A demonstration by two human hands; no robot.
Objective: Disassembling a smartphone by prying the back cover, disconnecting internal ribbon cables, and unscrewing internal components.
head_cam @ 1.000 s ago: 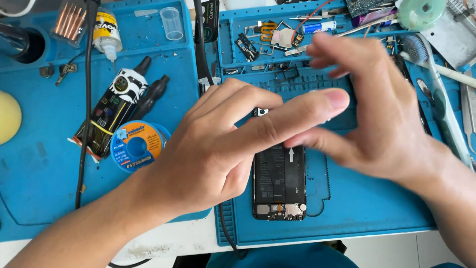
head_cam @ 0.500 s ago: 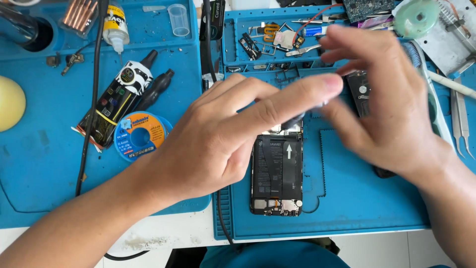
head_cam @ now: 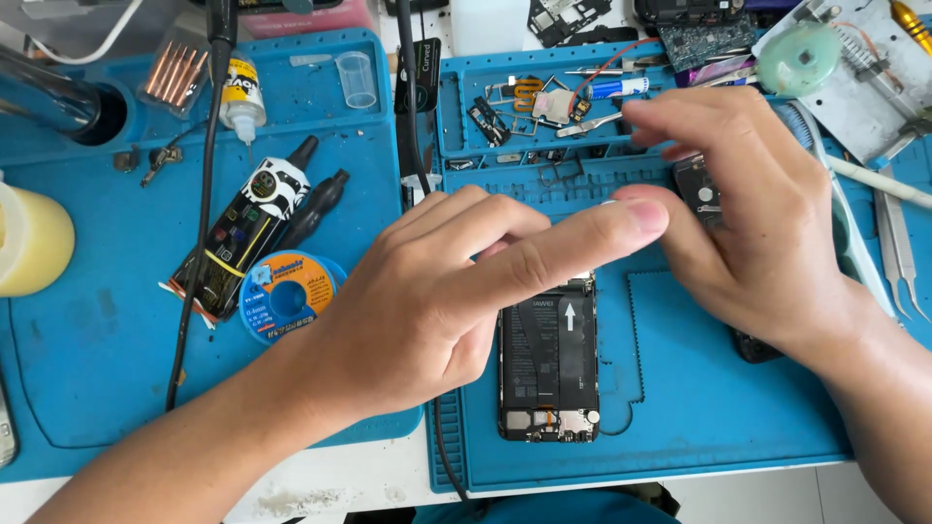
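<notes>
Two blue silicone repair mats (head_cam: 680, 427) covered a white workbench crowded with tools, where a person worked over an opened smartphone (head_cam: 549, 361) that lay face down near the front edge of the right-hand mat, its black battery and lower circuit board exposed. The left hand (head_cam: 456, 291) reached across the top of the phone with its fingers extended and held close together, the index finger pointing toward the right hand (head_cam: 767, 233), which was curled over a dark phone back cover (head_cam: 701, 189) just beside the handset; whether it pinched the cover or only rested on it could not be told, since the palm hid most of the part. A compartment tray (head_cam: 544, 107) at the mat's far edge held loose small parts, and tweezers (head_cam: 898, 257) lay at the far right. On the left mat sat a black glue tube (head_cam: 243, 228), a solder wick spool (head_cam: 286, 296) and a yellow-capped bottle (head_cam: 240, 92), with a black cable (head_cam: 199, 223) trailing across them. The risks appeared plain: a forearm sweeping low over the bench could knock the glue tube or snag the cable, a careless press on the bare battery could dent it, and small parts seemed likely to scatter if the tray was bumped.
</notes>
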